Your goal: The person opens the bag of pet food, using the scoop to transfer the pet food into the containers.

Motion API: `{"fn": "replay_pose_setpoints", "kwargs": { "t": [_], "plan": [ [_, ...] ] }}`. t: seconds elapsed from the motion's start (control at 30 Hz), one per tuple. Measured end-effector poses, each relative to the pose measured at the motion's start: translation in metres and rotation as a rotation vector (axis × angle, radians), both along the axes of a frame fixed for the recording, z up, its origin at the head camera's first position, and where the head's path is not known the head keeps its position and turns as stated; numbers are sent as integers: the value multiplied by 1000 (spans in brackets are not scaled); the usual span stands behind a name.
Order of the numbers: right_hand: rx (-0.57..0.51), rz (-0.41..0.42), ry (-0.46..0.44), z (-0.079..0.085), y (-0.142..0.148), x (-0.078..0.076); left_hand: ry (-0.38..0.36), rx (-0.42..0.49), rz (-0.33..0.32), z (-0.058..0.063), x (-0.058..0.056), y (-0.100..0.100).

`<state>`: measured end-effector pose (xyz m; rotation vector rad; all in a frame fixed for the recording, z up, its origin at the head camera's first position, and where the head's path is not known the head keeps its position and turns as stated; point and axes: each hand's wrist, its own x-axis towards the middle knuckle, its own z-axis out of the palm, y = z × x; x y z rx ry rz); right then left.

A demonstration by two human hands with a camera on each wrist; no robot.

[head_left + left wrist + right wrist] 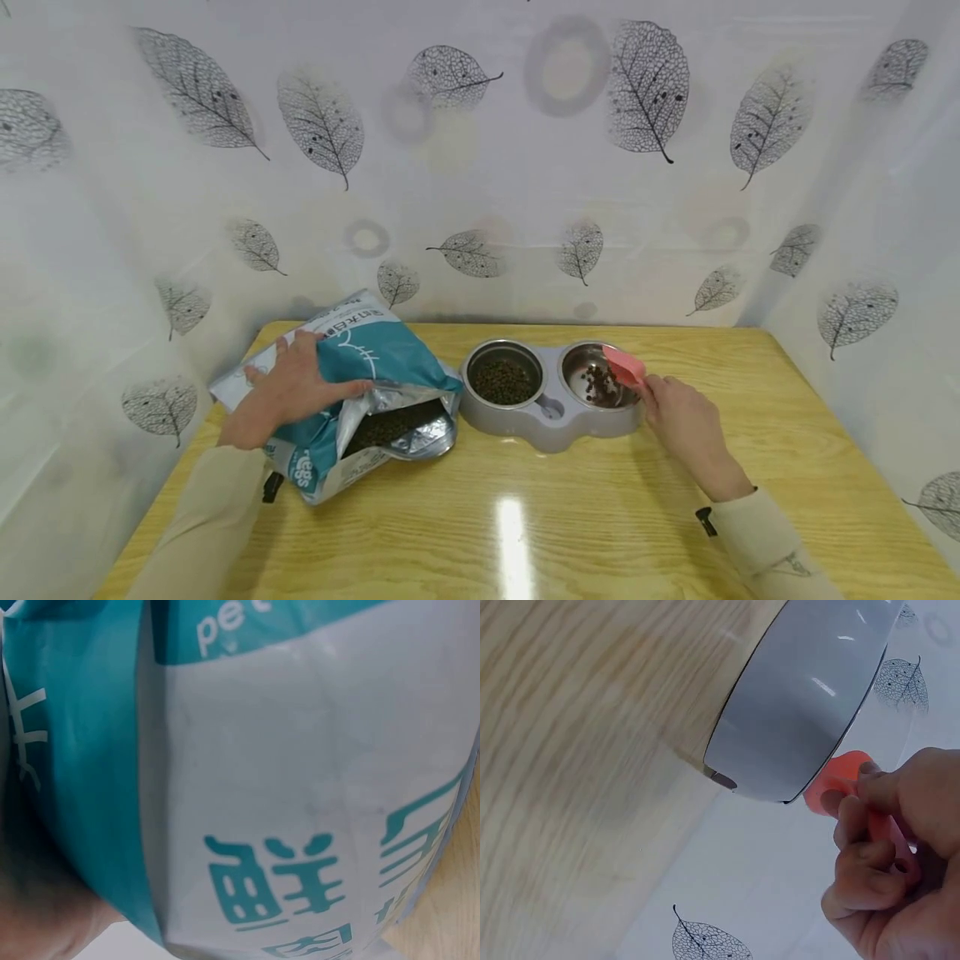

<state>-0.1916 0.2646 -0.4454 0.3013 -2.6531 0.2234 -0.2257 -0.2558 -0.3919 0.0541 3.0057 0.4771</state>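
Fingers 1st, head view: L hand (292,387) lies spread on bag (401,354); R hand (686,425) grips scoop (624,367), which is over the R edge of R bowl (574,377), w/ a bit of kibble (600,387) inside. Scoop's long axis runs diag., blade up-left, other end in R hand. Poss. risk: twisting scoop outward could spill kibble past rim; pressing bag hard could squeeze some out its mouth. L wrist: bag fills view, fingers' grip unclear. R wrist: fingers curl round scoop, near feeder (795,712).
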Motion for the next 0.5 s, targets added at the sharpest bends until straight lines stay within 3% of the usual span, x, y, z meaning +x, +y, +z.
{"fn": "replay_pose_setpoints", "kwargs": {
  "t": [0.13,0.23,0.5],
  "plan": [
    [76,16,151,-5,0,1,0,2,2,-1,0,0],
    [58,38,203,-6,-3,3,-2,5,3,-1,-1,0],
    [-312,172,-49,7,-33,15,-2,0,1,1,-1,0]
  ]
}}
